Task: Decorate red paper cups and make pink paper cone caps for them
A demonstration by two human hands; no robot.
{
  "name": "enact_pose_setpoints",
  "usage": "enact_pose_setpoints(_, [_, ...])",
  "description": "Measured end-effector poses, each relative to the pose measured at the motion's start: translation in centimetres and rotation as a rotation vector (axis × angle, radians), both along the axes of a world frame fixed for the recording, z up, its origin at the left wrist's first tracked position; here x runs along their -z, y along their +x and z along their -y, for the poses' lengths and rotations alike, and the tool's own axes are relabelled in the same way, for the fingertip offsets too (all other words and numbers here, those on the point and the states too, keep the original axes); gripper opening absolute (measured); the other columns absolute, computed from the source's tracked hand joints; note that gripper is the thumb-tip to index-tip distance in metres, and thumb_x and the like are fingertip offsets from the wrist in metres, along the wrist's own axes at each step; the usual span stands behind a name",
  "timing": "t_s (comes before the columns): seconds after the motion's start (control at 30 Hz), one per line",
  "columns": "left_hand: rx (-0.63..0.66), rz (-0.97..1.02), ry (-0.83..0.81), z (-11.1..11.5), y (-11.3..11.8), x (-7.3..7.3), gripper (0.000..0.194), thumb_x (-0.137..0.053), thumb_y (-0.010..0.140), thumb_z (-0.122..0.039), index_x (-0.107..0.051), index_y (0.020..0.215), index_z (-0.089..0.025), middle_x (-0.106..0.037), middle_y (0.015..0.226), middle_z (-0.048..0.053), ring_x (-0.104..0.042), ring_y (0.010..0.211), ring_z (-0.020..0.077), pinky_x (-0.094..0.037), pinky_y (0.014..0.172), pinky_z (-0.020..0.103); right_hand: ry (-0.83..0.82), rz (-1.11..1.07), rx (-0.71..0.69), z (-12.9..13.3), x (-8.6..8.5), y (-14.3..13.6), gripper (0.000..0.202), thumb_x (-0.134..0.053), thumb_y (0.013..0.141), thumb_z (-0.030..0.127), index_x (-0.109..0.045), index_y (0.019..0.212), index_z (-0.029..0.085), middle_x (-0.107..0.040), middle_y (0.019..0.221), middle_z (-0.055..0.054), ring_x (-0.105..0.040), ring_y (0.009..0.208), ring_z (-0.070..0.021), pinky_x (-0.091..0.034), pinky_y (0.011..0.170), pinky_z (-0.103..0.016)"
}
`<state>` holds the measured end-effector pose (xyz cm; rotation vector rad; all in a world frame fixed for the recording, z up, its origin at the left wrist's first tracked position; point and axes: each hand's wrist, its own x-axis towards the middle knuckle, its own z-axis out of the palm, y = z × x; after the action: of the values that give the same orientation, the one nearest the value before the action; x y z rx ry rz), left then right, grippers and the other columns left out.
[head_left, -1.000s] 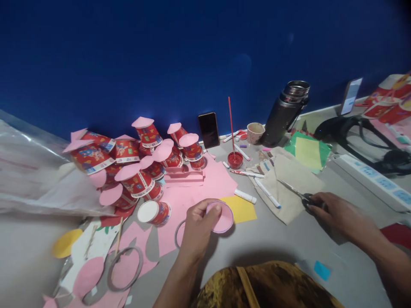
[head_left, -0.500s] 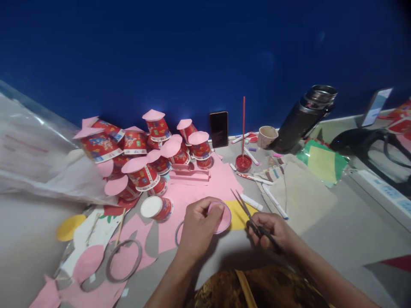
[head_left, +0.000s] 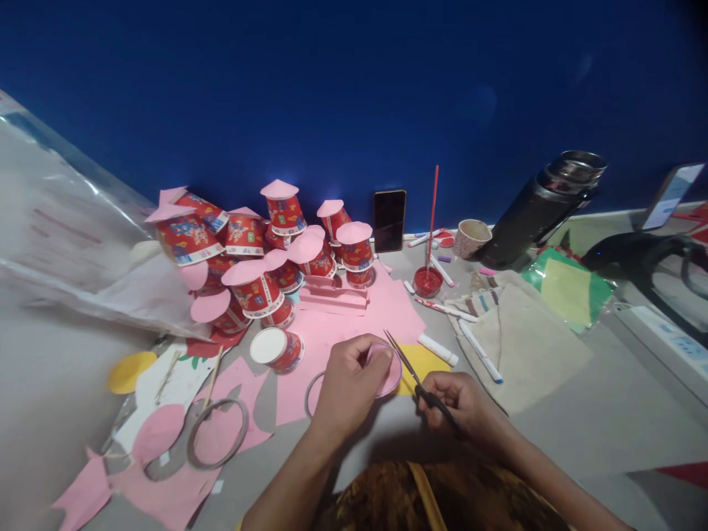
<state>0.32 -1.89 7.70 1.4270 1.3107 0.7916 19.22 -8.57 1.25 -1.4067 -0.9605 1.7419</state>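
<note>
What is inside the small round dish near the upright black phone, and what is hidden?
The dish holds something red, with a thin red stick standing in it. The dish's bottom is covered.

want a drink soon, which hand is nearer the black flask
Right. The right hand, holding the scissors, is in front of the black flask and to its left; the left hand, pinching the pink circle, is farther left.
</note>
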Motion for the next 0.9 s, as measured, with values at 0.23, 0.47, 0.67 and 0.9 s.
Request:
enact_pose_setpoints(0.23, [0.004,-0.009,0.0,0.2,0.0,-0.3,0.023,-0.058,0.079,-0.032,-0.069,0.065,-0.018,-0.064,0.065,0.001,-0.055,0.067,0.0165,-0.042,0.064,0.026,-0.005,0.067,0.0,0.3,-0.1,0.0,0.019,-0.077,0.058,0.028,-0.063,0.066,0.019,-0.06,0.056,0.004,-0.045,0.052,-0.0094,-0.032,0.051,-0.021])
enact_pose_setpoints(0.47, [0.0,-0.027,0.021,0.3,0.0,-0.2,0.023,-0.057,0.078,-0.032,-0.069,0.066,-0.017,-0.066,0.066,0.002,-0.057,0.068,0.0176,-0.043,0.066,0.027,0.019,0.137,0.002,0.5,-0.6,-0.2,0.017,-0.076,0.059,0.027,-0.062,0.065,0.019,-0.056,0.056,0.005,-0.042,0.052,-0.009,-0.03,0.05,-0.021])
enact_pose_setpoints(0.67, [-0.005,-0.027,0.039,0.6,0.2,-0.3,0.025,-0.055,0.082,-0.03,-0.065,0.063,-0.018,-0.063,0.062,0.001,-0.054,0.064,0.0159,-0.041,0.062,0.026,0.044,0.164,0.007,0.6,-0.6,-0.4,0.017,-0.075,0.06,0.028,-0.061,0.065,0.019,-0.056,0.056,0.004,-0.042,0.054,-0.0096,-0.03,0.051,-0.021])
enact_pose_setpoints(0.9, [-0.018,-0.015,0.039,0.7,0.4,-0.4,0.025,-0.056,0.081,-0.03,-0.061,0.06,-0.019,-0.06,0.059,-0.001,-0.053,0.061,0.015,-0.039,0.06,0.025,0.041,0.158,-0.03,0.4,-1.0,0.0,0.017,-0.076,0.061,0.028,-0.062,0.066,0.019,-0.059,0.059,0.003,-0.046,0.055,-0.0108,-0.035,0.052,-0.022])
